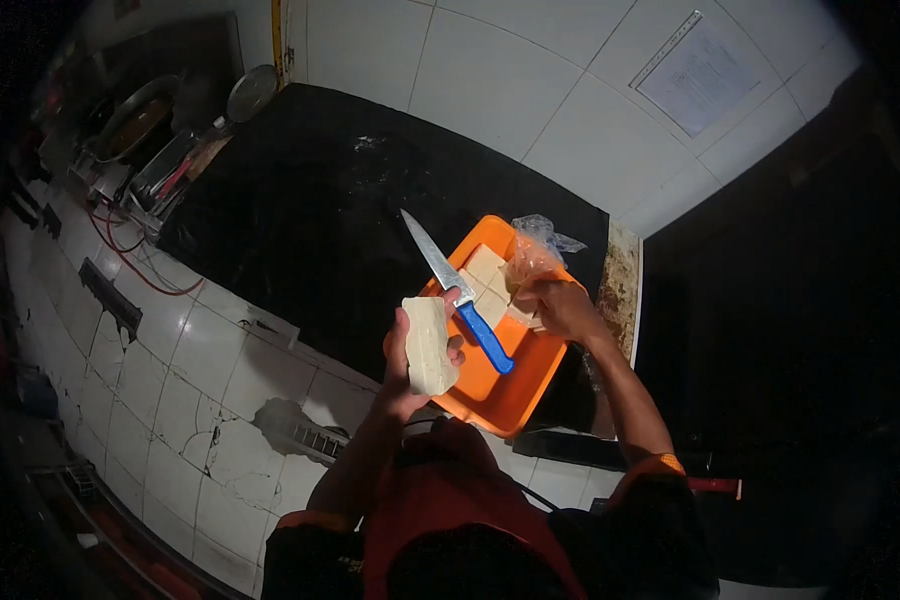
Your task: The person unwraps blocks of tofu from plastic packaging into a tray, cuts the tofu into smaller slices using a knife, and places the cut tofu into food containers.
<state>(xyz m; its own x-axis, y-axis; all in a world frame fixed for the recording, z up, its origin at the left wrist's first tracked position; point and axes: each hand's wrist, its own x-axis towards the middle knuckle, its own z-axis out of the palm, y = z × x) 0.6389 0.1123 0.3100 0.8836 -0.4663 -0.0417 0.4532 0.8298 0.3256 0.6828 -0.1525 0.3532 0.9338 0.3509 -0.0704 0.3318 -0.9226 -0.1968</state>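
Observation:
My left hand (400,365) is wrapped round a pale, long block (428,345), held beside an orange tray (537,385). A knife with a blue handle (485,338) lies over the tray, its blade pointing to the upper left, close to my left fingertips. Several pale square blocks (485,265) sit in the tray's upper part. At the tray's right side my right hand (560,307) has its fingers closed at a clear plastic bag (538,245); what is between the fingertips is hard to make out.
The tray stands on a black table (300,200). White tiled wall (490,60) with a sheet of paper (698,75) rises behind. Pans (138,122) and a metal tray (165,168) are at the upper left. A drain grate (315,435) lies in the tiled floor.

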